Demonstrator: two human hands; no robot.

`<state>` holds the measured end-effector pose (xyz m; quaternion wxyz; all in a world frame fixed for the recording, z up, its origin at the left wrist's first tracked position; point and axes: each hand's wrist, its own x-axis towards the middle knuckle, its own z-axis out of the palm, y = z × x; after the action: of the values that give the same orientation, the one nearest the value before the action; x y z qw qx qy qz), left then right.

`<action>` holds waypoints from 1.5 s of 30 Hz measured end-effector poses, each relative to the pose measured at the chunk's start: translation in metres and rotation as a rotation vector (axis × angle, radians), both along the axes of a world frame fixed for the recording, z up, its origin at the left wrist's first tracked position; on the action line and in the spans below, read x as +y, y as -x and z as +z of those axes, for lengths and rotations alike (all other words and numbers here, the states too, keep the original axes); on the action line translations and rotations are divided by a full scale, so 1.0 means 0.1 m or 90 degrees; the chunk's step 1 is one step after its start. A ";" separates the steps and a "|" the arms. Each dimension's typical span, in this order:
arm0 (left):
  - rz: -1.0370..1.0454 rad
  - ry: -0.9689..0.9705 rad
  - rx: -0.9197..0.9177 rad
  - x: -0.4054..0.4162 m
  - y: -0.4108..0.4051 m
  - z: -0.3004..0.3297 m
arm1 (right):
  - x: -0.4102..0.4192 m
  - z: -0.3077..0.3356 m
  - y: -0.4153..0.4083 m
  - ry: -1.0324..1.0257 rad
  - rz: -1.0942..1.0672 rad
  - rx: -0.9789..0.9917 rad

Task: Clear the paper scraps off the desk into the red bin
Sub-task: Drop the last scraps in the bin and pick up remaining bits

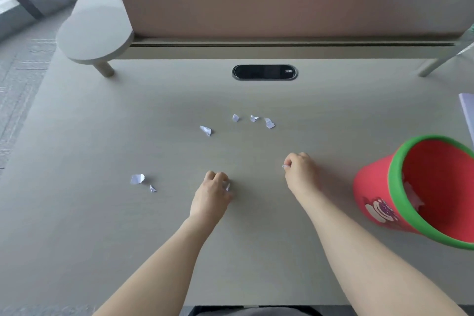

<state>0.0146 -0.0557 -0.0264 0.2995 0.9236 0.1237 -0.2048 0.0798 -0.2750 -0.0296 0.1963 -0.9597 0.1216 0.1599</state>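
Both hands pinching scraps, bin waiting at three o'clock

Left hand [213,192] and right hand [301,169] each curl closed on a small scrap; red bin [372,187] tilts right. Loose scraps [254,119] at twelve o'clock could flutter off if brushed.

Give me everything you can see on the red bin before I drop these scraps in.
The red bin stands on the desk at the person's right, partly cut off by the frame edge. It looks like plastic: red wall, green rim, a cartoon print low on its side. Its open mouth faces the camera, and white paper scraps already lie inside. Neither hand touches it.
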 end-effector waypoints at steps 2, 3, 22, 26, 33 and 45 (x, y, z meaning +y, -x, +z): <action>-0.002 -0.003 -0.009 -0.02 -0.02 -0.01 | 0.01 0.00 -0.02 0.003 0.000 0.006; -0.002 -0.005 -0.012 -0.02 -0.03 -0.02 | 0.01 0.00 -0.02 0.004 0.002 0.010; -0.036 0.072 -0.129 -0.56 -0.35 0.45 | -0.15 0.63 0.02 -0.118 -0.058 -0.216; -0.094 0.159 -0.216 -1.13 -0.54 0.91 | -0.39 1.10 -0.01 -0.126 -0.073 -0.333; -0.238 0.257 -0.301 -2.09 -0.56 1.47 | -1.20 1.66 0.25 -0.068 -0.135 -0.372; -0.420 0.156 -0.283 -2.89 -0.36 1.54 | -1.97 1.75 0.72 -0.049 -0.246 -0.181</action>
<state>0.0503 -0.3445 0.1272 0.3451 0.8930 -0.2718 -0.0983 0.0080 -0.4723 0.1449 0.2745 -0.9234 0.2679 -0.0128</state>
